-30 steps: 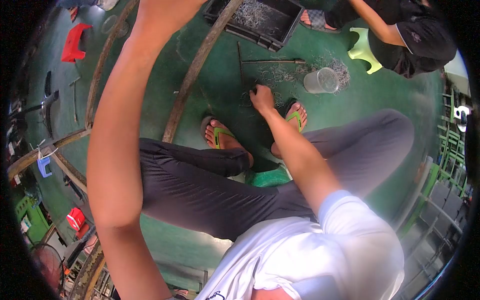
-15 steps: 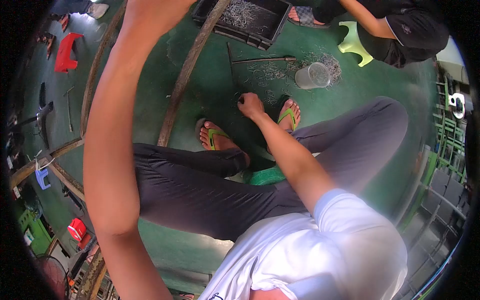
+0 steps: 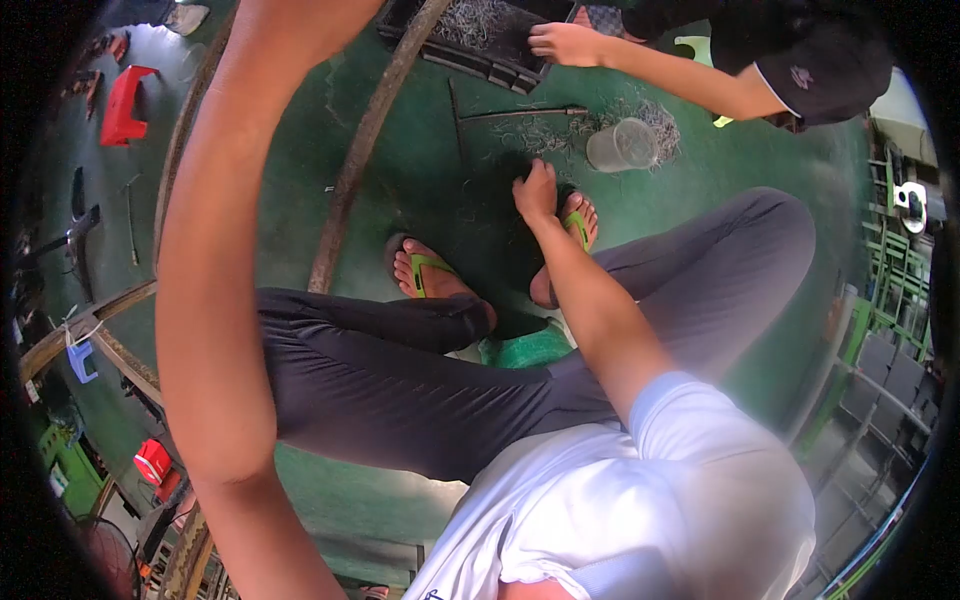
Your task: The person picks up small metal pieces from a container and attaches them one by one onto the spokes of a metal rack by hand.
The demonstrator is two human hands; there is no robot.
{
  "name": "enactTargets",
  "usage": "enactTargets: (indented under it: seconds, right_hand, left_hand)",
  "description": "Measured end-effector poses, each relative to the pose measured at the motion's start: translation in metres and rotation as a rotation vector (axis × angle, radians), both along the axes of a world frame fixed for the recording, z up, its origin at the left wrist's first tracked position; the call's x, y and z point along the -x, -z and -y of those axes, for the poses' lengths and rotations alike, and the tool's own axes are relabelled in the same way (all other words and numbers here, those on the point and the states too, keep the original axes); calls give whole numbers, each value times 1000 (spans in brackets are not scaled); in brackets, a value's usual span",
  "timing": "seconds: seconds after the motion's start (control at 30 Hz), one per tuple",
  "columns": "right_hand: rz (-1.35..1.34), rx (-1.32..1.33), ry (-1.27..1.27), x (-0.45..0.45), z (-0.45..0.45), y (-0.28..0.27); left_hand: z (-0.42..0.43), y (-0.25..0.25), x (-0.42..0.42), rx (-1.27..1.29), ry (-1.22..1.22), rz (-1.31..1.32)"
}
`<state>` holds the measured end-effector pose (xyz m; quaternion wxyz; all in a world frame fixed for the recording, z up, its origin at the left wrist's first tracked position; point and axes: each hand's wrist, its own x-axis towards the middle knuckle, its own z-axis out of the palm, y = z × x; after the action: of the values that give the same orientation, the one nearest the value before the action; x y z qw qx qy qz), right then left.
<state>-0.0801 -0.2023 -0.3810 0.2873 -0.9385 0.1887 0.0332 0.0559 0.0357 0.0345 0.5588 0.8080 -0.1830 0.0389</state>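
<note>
My left hand [image 3: 315, 25] is raised at the top edge; only its wrist and back show, and its fingers are out of the frame. My right hand [image 3: 537, 192] hangs low above the green floor beside my right foot, thumb and fingers apart, with nothing visible between them. Just beyond it lie loose thin metal pieces [image 3: 540, 137] and a T-shaped metal tool [image 3: 520, 114]. A clear plastic cup [image 3: 622, 146] lies on its side against a pile of these pieces [image 3: 662, 128].
A black crate [image 3: 490, 68] holding metal pieces is at the top, with a co-worker's hand [image 3: 565, 44] at its side. A wooden bar [image 3: 372, 140] runs down left of centre. A red stool [image 3: 124, 105] is at the upper left.
My right hand has moved forward and to the right since half a second ago, and its fingers have spread. The co-worker's arm has reached out to the crate.
</note>
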Motion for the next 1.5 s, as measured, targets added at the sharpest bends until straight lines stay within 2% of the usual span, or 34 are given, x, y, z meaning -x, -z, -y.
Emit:
enactTargets:
  seconds: [0.13,0.23,0.3,0.4,0.47,0.5,0.6,0.7,0.8,0.97,1.03,1.07,1.1,1.17,1.23,1.27,1.4,1.5]
  right_hand:
    - [58,4,-26,-1,5,4]
    - [-60,127,-279,-8,11,1]
    - [-166,145,-333,-14,12,-3]
    - [-269,184,-343,-30,5,-14]
    - [-290,205,-356,-35,6,-11]
    - [-291,211,-378,-37,4,-17]
    - [-209,96,-137,-41,-11,-45]
    - [-12,-94,127,-48,-31,-85]
    - [208,-379,177,-67,-41,-122]
    - [370,-664,32,-84,-57,-203]
    - [348,-739,-12,-84,-58,-229]
    - [330,-749,-28,-84,-59,-241]
    - [324,-724,-65,-85,-57,-239]
    - [319,-807,-106,-79,-66,-276]
    - [391,-774,-115,-72,-77,-312]
    - [412,-865,-131,-75,-78,-310]
    - [553,-986,-123,-76,-85,-331]
    - [618,-918,-177,-80,-92,-353]
  left_hand:
    - [-2,1,1,-8,26,61]
    - [-2,-3,0,-57,4,69]
    - [-6,-3,0,-49,19,102]
    - [-3,-25,4,-280,-126,-42]
    - [-31,22,-37,-112,129,115]
    - [-27,13,-28,-179,41,83]
    - [-28,10,-26,-72,17,25]
    - [-29,4,-22,-100,-18,-7]
    - [-32,5,-23,-60,29,-83]
    - [-36,1,-16,-48,84,-192]
    - [-34,-2,-10,10,67,-186]
    - [-35,-5,-7,-59,69,-175]
    - [-34,-2,-5,15,69,-216]
    - [-34,-8,-1,1,76,-216]
    - [-35,-4,0,-36,88,-51]
    - [-38,5,-4,-71,107,68]
    - [-38,3,-1,-65,68,76]
    - [-41,6,3,-53,81,123]
